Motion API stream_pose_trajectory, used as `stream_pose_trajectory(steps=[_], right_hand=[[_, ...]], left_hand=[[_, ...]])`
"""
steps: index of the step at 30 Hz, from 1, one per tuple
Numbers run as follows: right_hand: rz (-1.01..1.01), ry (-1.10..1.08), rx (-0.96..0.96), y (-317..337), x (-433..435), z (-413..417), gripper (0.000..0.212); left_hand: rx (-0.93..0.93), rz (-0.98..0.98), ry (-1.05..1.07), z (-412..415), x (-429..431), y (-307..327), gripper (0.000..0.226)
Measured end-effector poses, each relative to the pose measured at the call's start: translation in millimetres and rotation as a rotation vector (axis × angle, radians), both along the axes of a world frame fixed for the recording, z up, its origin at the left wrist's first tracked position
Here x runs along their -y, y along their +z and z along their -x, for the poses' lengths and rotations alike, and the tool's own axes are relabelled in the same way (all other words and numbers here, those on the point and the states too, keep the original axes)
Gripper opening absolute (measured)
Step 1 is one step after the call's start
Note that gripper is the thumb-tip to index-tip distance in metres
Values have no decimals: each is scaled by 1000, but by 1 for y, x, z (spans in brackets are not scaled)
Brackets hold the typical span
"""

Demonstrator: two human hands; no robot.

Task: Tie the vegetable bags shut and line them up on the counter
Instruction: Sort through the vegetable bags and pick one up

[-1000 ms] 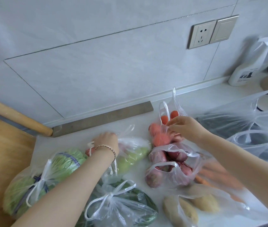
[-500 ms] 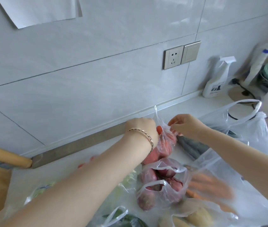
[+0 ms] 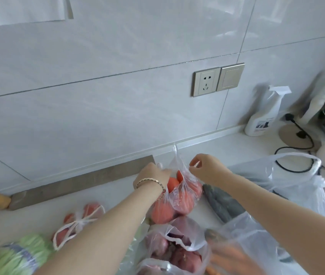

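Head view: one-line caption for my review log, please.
Both hands, left hand and right hand, pinch the handles of a tomato bag on the counter, among other vegetable bags, some already knotted.

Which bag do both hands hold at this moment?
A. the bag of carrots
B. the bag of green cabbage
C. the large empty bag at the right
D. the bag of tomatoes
D: the left hand and the right hand both grip the handles of the tomato bag, which holds red-orange round fruits.

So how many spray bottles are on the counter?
2. One white spray bottle stands against the wall right of the socket; a second bottle with a blue top stands farther right, partly hidden. More may be out of view.
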State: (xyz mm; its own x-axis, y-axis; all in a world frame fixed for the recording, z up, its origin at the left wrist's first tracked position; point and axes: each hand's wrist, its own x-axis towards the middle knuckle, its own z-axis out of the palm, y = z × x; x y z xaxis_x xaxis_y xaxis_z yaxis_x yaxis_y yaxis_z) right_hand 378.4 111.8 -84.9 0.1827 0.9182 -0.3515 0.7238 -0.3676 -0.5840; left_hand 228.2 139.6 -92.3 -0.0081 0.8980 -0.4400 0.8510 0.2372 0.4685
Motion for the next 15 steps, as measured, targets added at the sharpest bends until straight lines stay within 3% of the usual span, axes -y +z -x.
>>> stream_pose_trajectory(steps=[3,6,9,11,15], right_hand=[[-9,17,-21,-7,-23,-1,44],[36,103,-50,-14,-42,9,54],[68,181,-139,-24,-52,19,25],[40,164,-234,-23,-51,21,30],[38,138,-490,-7,-34,14,28]], left_hand=[[-9,-78,100,-3,-5,-7,31],[145,-118,254,0,-8,-4,29],[551,-59,574,3,-9,-1,32],[791,35,707,8,-5,3,31],[986,63,792,12,2,12,27]])
